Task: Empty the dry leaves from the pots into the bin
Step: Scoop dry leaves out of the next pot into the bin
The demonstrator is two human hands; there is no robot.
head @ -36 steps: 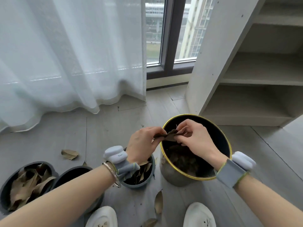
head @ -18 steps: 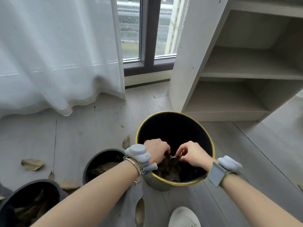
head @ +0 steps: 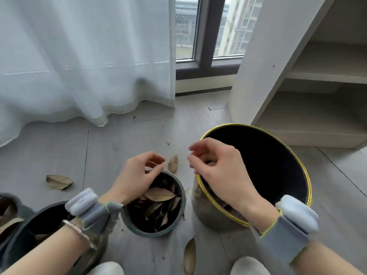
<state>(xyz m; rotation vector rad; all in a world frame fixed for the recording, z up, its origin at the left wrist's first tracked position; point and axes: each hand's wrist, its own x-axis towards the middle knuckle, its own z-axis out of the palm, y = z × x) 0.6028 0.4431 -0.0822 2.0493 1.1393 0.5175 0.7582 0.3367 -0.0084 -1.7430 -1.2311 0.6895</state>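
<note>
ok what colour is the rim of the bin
Gold-yellow rim round a bin that is black inside; the head view, the only one, shows it.

Black gold-rimmed bin (head: 294, 147), grey pot (head: 179, 221), brown leaves (head: 158, 194)

Pot (head: 179, 195) with leaves (head: 158, 203) left of bin (head: 303, 175); shelf unit (head: 317, 76) behind bin.

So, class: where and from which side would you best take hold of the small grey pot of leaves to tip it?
Grip the small grey pot by its round side wall just under the rim, from its left, where the left hand already hovers; it stands upright.
</note>
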